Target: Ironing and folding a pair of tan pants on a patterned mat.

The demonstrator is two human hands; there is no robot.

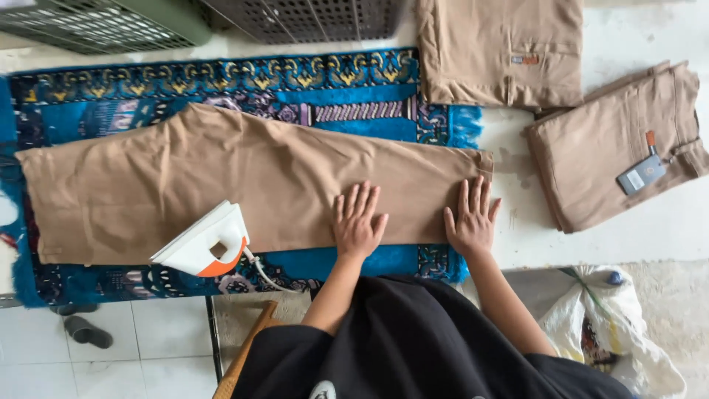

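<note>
Left hand [357, 222] and right hand [470, 220] lie open and flat, gripping nothing, pressing the tan cotton trousers [221, 185] smooth on the blue patterned mat [354, 96], white-and-orange iron [205, 242] parked aside.

A white desk [628, 244] carries everything here. A blue patterned mat [347, 89] with fringed ends lies flat on it, and a pair of tan trousers [244, 185] is spread lengthwise across the mat. A white and orange iron [203, 242] stands on the trousers near the front edge. On the bare desk to the right lie 2 folded tan garments [502, 48] [605, 144], just beside each other, and 2 plastic baskets [103, 22] [310, 16] sit along the back edge.
</note>
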